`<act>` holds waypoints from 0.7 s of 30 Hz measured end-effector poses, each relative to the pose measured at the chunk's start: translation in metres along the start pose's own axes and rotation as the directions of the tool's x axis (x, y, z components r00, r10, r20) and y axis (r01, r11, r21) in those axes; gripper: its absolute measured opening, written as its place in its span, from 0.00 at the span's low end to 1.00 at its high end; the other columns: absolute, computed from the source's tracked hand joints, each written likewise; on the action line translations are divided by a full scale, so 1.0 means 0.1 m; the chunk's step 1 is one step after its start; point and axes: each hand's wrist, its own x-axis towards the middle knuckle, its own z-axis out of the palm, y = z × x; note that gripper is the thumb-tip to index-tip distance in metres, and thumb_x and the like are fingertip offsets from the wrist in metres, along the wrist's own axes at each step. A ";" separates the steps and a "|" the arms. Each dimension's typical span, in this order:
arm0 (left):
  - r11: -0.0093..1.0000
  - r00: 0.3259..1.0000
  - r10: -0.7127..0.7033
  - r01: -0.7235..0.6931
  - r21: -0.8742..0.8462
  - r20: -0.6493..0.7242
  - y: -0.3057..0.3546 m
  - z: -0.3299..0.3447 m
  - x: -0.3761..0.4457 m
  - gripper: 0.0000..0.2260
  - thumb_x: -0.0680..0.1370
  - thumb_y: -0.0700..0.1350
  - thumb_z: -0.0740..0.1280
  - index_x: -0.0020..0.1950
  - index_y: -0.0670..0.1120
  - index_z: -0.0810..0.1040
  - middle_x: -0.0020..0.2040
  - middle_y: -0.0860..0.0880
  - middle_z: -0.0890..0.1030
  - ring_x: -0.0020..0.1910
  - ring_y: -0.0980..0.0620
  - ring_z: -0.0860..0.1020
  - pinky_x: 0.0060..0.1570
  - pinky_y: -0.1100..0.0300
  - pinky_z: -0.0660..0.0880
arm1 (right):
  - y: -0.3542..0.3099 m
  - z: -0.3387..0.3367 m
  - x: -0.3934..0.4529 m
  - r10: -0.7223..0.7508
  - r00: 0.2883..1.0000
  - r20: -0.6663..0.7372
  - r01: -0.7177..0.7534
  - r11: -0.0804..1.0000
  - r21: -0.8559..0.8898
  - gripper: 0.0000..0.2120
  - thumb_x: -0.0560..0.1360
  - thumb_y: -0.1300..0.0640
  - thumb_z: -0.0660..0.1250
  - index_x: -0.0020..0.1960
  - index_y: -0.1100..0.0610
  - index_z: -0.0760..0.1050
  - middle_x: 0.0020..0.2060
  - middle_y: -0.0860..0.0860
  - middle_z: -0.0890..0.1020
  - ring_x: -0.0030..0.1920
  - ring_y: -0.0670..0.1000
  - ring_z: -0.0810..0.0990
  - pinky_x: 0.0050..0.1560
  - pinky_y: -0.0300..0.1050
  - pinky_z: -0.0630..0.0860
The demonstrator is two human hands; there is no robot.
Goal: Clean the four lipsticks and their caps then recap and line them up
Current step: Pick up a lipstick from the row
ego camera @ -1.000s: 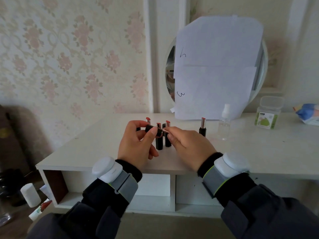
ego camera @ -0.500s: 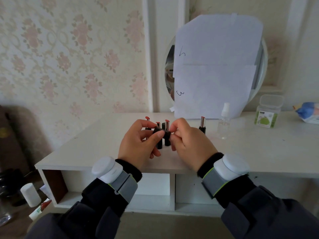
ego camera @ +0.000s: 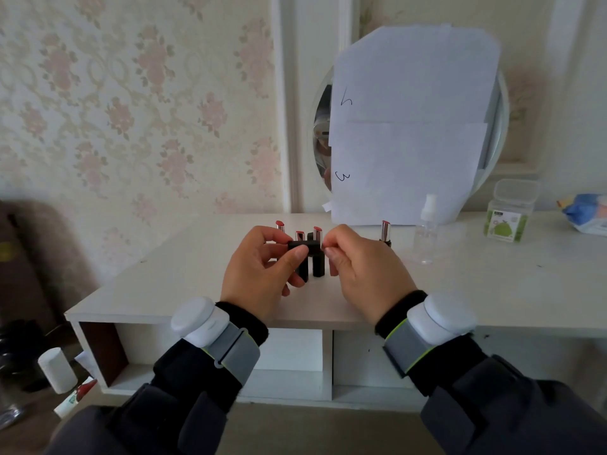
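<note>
Cap (black, held level) | left hand pinches it | right hand pinches other end

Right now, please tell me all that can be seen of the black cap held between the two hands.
The black cap is a small, matte, dark piece, plastic by its look, lying horizontally in the air above the white table. The left hand pinches its left end between thumb and fingers; the right hand touches its right end with curled fingertips. It hides part of the uncapped lipsticks standing behind it. Its opening cannot be seen.

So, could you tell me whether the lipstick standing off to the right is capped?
Uncapped: the lipstick stands upright on the table with its red tip bare.
</note>
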 end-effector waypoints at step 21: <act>0.997 0.997 0.072 -0.072 0.020 -0.003 -0.04 -0.02 -0.01 0.06 0.78 0.38 0.68 0.51 0.46 0.74 0.43 0.45 0.83 0.27 0.50 0.77 0.26 0.59 0.72 | -0.02 -0.04 -0.02 0.055 0.998 -0.025 -0.053 0.995 0.087 0.06 0.80 0.56 0.60 0.45 0.51 0.73 0.30 0.47 0.80 0.30 0.45 0.75 0.37 0.48 0.76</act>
